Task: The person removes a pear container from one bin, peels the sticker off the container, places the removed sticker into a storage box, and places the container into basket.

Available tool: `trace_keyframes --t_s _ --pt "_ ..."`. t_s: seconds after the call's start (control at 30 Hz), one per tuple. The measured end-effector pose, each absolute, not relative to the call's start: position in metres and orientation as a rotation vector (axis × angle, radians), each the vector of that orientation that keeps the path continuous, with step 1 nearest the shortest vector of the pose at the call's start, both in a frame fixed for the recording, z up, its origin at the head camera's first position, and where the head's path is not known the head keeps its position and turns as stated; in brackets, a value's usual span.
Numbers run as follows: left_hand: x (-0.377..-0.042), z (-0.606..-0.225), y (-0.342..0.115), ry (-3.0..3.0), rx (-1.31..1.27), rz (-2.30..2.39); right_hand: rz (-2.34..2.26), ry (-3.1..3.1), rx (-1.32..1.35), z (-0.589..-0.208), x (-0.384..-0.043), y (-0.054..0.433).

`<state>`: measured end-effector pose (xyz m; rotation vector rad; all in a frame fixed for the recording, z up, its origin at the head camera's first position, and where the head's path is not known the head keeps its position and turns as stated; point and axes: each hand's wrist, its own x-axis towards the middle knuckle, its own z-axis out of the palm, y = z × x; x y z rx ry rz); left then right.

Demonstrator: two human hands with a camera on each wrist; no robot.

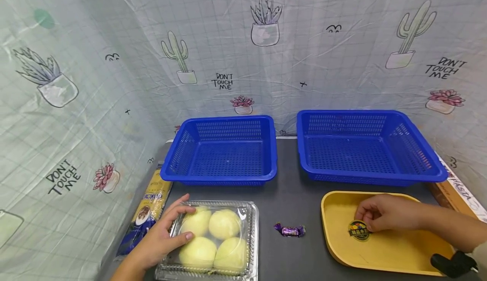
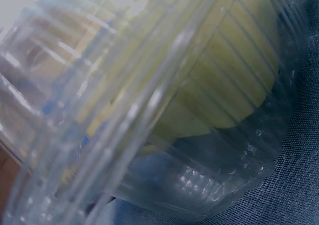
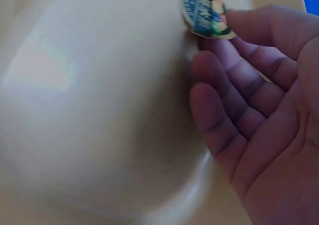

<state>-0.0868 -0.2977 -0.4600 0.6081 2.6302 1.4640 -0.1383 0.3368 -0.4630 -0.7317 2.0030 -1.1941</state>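
Plastic box [image 1: 254, 230]: fruits [image 1: 224, 224]; left grip [image 1: 162, 235] spread atop; right grip [image 1: 388, 212] pinching sticker [image 1: 357, 231] over tray [image 1: 399, 253]

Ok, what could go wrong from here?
The round label is pinched near its edge by the right grip, so it might slip into the yellow tray. The left grip rests on the clear plastic box; pressing could dent it. Sliding that box toward the tray may knock the purple candy.
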Motion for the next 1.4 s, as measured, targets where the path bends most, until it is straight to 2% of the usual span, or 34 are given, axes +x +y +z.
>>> trace_keyframes --t_s 0.17,0.5,0.83,1.1,1.23,1.4 --pt "-0.088 -0.461 -0.298 2.646 0.602 1.451 -1.076 2.102 -0.733 -0.454 -0.139 0.340" --pt "-0.090 -0.460 -0.296 2.644 0.640 1.436 -0.729 2.432 -0.964 -0.436 -0.134 0.338" --pt "-0.090 -0.454 -0.294 2.654 0.648 1.379 -0.822 2.480 -0.976 -0.432 -0.131 0.331" --pt "-0.091 -0.436 -0.299 2.759 0.770 1.231 -0.924 2.518 -1.058 -0.419 -0.128 0.317" --pt "-0.095 -0.422 -0.302 2.920 0.672 1.159 -1.024 2.582 -1.054 -0.410 -0.122 0.302" --pt "-0.104 -0.408 -0.308 3.144 0.453 1.088 -1.095 2.691 -0.894 -0.398 -0.109 0.280"
